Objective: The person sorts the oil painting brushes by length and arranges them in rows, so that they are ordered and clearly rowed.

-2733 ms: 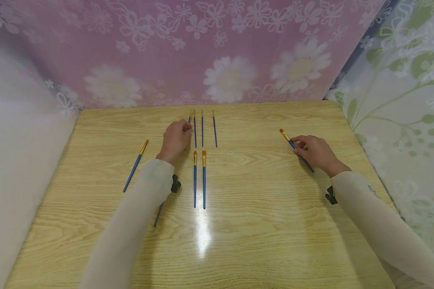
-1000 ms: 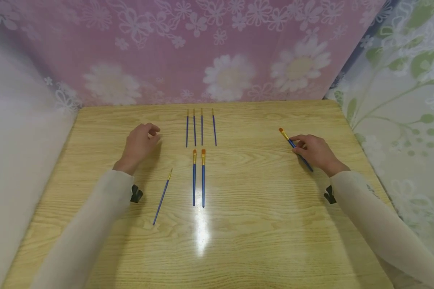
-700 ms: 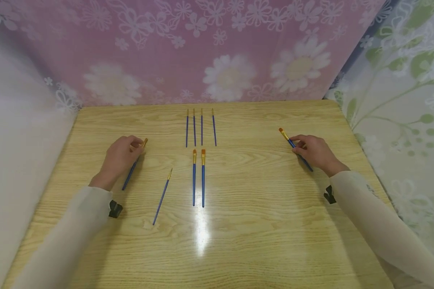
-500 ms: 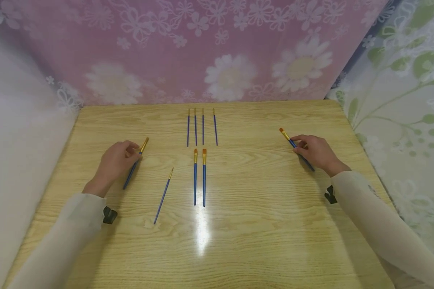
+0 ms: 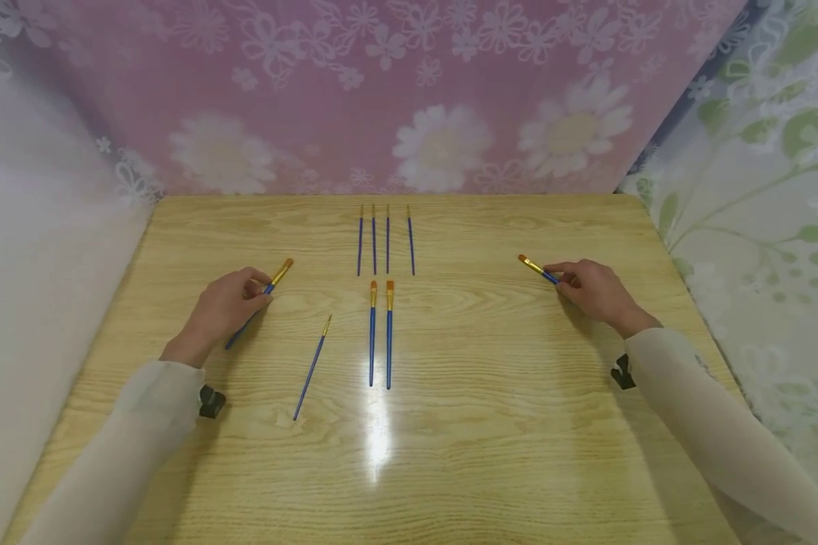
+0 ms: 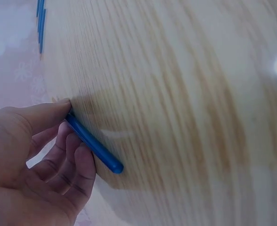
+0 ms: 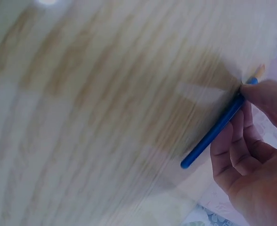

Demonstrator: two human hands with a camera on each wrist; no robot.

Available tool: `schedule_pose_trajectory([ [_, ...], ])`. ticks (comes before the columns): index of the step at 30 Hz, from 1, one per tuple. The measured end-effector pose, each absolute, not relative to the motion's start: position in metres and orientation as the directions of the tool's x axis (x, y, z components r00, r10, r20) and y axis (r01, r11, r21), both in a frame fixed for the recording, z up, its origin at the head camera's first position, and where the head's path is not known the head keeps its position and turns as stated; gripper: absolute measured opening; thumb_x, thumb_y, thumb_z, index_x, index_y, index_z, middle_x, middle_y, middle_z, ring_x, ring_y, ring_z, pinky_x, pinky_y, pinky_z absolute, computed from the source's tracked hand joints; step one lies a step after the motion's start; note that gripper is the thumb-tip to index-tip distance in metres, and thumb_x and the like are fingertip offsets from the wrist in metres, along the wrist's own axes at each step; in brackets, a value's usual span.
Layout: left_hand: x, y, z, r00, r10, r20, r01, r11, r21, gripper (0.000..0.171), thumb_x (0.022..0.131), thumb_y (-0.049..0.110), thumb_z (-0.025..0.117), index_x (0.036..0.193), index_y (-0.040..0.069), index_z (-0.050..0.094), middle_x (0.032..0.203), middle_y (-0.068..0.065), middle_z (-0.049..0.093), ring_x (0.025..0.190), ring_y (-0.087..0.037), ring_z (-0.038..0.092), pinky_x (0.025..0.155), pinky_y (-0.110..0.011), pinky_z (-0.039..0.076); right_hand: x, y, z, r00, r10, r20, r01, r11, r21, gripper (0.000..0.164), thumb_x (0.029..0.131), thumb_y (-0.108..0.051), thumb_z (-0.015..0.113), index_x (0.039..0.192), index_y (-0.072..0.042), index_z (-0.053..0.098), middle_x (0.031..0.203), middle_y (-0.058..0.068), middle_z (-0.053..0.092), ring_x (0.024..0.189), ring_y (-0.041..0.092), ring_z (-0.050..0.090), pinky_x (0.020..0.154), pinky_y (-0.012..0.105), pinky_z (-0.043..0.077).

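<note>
My left hand [image 5: 223, 306] pinches a blue-handled paintbrush [image 5: 282, 271] between thumb and fingers at the left of the table; its gold ferrule and brown bristles point away to the right. The blue handle [image 6: 93, 146] slants out below the fingers in the left wrist view. On the right side, my right hand [image 5: 596, 294] pinches a second paintbrush [image 5: 533, 265], its orange-brown bristles pointing up and left. The right wrist view shows that handle [image 7: 214, 129] running down from thumb and fingers, close over the table.
Several thin paintbrushes [image 5: 374, 242] lie in a row near the back edge of the wooden table [image 5: 491, 424]. Two wider flat brushes [image 5: 389, 341] lie side by side below them. One slim brush [image 5: 311, 371] lies slanted nearer the left hand. A pink floral cloth [image 5: 341, 121] hangs behind.
My left hand has moved from the thin brushes to the left-hand paintbrush and now pinches it, its tip shifted slightly right. The right hand's paintbrush has tilted, its tip swinging left.
</note>
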State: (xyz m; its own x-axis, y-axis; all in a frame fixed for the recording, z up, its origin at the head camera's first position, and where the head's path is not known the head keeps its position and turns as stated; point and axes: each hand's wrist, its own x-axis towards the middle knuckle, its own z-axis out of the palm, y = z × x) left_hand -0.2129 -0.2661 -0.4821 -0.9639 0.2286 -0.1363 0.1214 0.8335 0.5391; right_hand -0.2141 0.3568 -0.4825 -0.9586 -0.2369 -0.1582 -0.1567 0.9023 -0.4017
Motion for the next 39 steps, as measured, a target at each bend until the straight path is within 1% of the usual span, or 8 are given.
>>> schedule_pose_trajectory([
  [4,-0.215,-0.266,-0.484,-0.962,0.231,-0.143,0.118,0.829,0.546,0.037,0.109,0.02,0.069,0.141,0.003,0.063,0.122,-0.023,0.074,0.11,-0.04,0.069,0.092,-0.058,0.052,-0.212,0.354,-0.479,-0.953,-0.248,-0.175,-0.16,0.9,-0.405,0.043,0.108,-0.01,0.062,0.15,-0.001,0.064,0.119,0.027,0.076,0.112,0.045,0.07,0.099,0.067,0.053],
  [9,-0.215,-0.268,-0.484,-0.958,0.237,-0.159,0.113,0.827,0.551,0.039,0.11,0.021,0.068,0.143,0.002,0.062,0.124,-0.024,0.073,0.113,-0.041,0.068,0.093,-0.059,0.052,-0.21,0.341,-0.474,-0.939,-0.31,-0.146,-0.218,0.869,-0.444,0.039,0.107,-0.009,0.064,0.144,0.001,0.068,0.11,0.022,0.074,0.104,0.04,0.071,0.094,0.063,0.055],
  [12,-0.214,-0.269,-0.483,-0.958,0.24,-0.159,0.115,0.827,0.551,0.039,0.11,0.021,0.068,0.144,0.002,0.062,0.124,-0.024,0.073,0.113,-0.041,0.068,0.094,-0.059,0.053,-0.207,0.328,-0.472,-0.931,-0.332,-0.152,-0.215,0.835,-0.506,0.038,0.108,-0.01,0.065,0.145,0.002,0.067,0.114,0.021,0.072,0.106,0.04,0.073,0.093,0.061,0.058],
  [19,-0.214,-0.269,-0.481,-0.959,0.243,-0.148,0.124,0.825,0.551,0.041,0.11,0.022,0.068,0.144,0.001,0.061,0.123,-0.024,0.072,0.112,-0.042,0.069,0.091,-0.06,0.053,-0.197,0.291,-0.472,-0.928,-0.313,-0.204,-0.126,0.777,-0.617,0.041,0.11,-0.016,0.065,0.15,-0.006,0.063,0.124,0.019,0.072,0.108,0.032,0.073,0.083,0.04,0.059],
  [25,-0.216,-0.268,-0.481,-0.958,0.244,-0.154,0.123,0.828,0.547,0.041,0.109,0.022,0.069,0.144,0.001,0.061,0.123,-0.025,0.072,0.113,-0.043,0.068,0.092,-0.06,0.052,-0.189,0.264,-0.471,-0.914,-0.353,-0.198,-0.107,0.682,-0.723,0.047,0.109,-0.019,0.068,0.155,-0.012,0.057,0.122,0.017,0.07,0.098,0.024,0.073,0.078,0.031,0.061],
  [28,-0.216,-0.267,-0.481,-0.956,0.245,-0.158,0.122,0.828,0.548,0.041,0.11,0.022,0.068,0.144,0.001,0.06,0.124,-0.025,0.072,0.113,-0.043,0.068,0.092,-0.06,0.052,-0.186,0.251,-0.474,-0.909,-0.376,-0.181,-0.111,0.636,-0.764,0.048,0.109,-0.018,0.069,0.155,-0.014,0.056,0.122,0.017,0.069,0.096,0.023,0.074,0.078,0.03,0.061],
  [33,-0.217,-0.268,-0.482,-0.955,0.245,-0.165,0.118,0.828,0.548,0.041,0.11,0.021,0.068,0.145,0.001,0.06,0.124,-0.025,0.072,0.114,-0.043,0.068,0.093,-0.061,0.052,-0.179,0.224,-0.48,-0.887,-0.437,-0.148,-0.148,0.573,-0.806,0.034,0.109,-0.013,0.069,0.142,-0.008,0.064,0.122,0.019,0.071,0.096,0.024,0.076,0.079,0.03,0.062],
  [39,-0.216,-0.267,-0.482,-0.955,0.239,-0.173,0.106,0.827,0.553,0.04,0.11,0.02,0.067,0.145,0.001,0.06,0.125,-0.025,0.072,0.115,-0.044,0.068,0.095,-0.062,0.052,-0.174,0.192,-0.487,-0.854,-0.494,-0.164,-0.146,0.53,-0.835,0.034,0.107,-0.011,0.072,0.14,-0.007,0.066,0.115,0.017,0.074,0.081,0.019,0.073,0.069,0.031,0.063],
])
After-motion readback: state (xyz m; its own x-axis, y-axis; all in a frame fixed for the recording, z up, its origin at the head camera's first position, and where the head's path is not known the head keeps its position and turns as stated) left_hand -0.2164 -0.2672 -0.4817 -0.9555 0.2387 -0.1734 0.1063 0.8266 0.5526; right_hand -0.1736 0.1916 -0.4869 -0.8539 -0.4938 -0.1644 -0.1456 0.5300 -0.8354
